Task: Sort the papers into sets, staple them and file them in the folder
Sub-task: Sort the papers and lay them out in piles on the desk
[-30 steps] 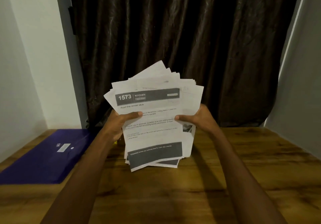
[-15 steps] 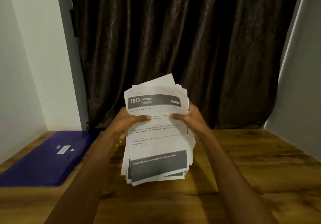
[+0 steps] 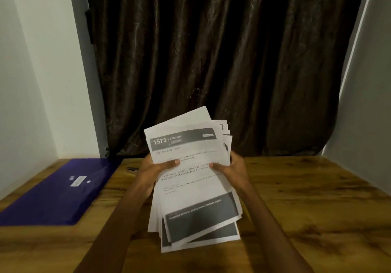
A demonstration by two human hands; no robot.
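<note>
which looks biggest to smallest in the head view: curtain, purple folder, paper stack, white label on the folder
1. curtain
2. purple folder and paper stack: near alike; the stack is held closer to the camera, so unsure
3. white label

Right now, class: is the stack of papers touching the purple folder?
Apart. The head view shows bare wooden table between the papers, held by both hands, and the folder.

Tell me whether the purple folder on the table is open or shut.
Shut. The purple folder lies flat on the table as one closed cover, label side up, with no papers showing inside it.
</note>
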